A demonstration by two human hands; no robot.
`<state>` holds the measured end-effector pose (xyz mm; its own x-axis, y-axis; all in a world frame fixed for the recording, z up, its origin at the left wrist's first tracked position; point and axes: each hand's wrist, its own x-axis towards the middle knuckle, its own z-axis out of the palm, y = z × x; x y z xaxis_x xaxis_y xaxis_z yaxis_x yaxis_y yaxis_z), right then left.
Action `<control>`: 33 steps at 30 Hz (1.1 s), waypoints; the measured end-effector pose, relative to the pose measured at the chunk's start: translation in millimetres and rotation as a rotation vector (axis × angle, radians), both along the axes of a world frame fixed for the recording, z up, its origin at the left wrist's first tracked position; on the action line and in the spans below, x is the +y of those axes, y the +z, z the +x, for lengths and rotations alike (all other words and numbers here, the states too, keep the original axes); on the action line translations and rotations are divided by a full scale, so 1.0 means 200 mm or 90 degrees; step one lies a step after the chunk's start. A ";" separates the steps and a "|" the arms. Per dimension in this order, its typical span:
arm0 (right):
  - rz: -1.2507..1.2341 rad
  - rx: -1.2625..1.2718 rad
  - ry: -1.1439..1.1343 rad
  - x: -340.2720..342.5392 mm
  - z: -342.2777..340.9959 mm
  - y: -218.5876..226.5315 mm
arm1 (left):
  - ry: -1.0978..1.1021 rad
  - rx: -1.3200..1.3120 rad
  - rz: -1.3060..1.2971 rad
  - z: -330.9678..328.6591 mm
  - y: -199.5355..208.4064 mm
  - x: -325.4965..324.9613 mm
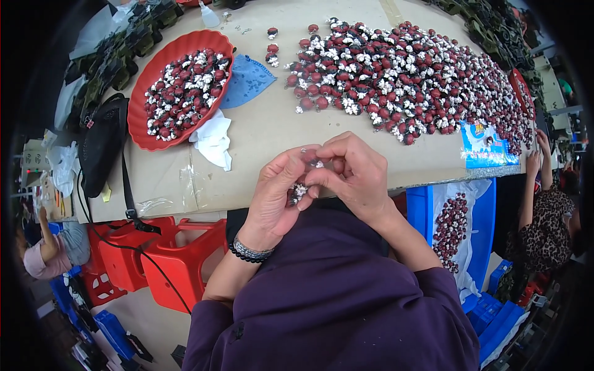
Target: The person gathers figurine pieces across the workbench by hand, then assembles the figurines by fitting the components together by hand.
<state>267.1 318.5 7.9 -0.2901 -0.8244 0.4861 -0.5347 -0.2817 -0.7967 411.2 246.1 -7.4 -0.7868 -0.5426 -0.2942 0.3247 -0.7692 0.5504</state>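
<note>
Close together at the table's near edge, both my hands are closed on small figurine charms in dark red, black and white. My left hand [270,196] cradles several of them; one white-and-dark charm [298,193] shows by its lower fingers. With thumb and fingers pinched, my right hand [357,176] grips a charm [318,164] between the two hands. My fingers cover much of these pieces, so fine details are hidden. Beyond my hands spreads a large heap of the same charms [396,77]. To the left, a red scalloped bowl [141,133] holds many more.
White tissue [213,141] and a blue cloth [249,80] lie beside the bowl. A blue-and-white packet [489,148] rests near the right edge. Below the table stand red stools [176,266] and a lined blue bin [421,204] with charms. Other people sit left and right.
</note>
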 end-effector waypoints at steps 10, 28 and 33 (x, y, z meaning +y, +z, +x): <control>0.019 -0.053 0.051 -0.03 -0.01 0.02 | -0.017 0.053 -0.009 0.02 -0.03 -0.01; -0.173 0.306 -0.054 -0.02 0.03 -0.02 | -0.012 0.096 0.038 0.03 -0.06 -0.01; -0.136 0.319 -0.050 -0.02 0.04 0.00 | 0.002 0.092 0.075 0.05 0.01 -0.01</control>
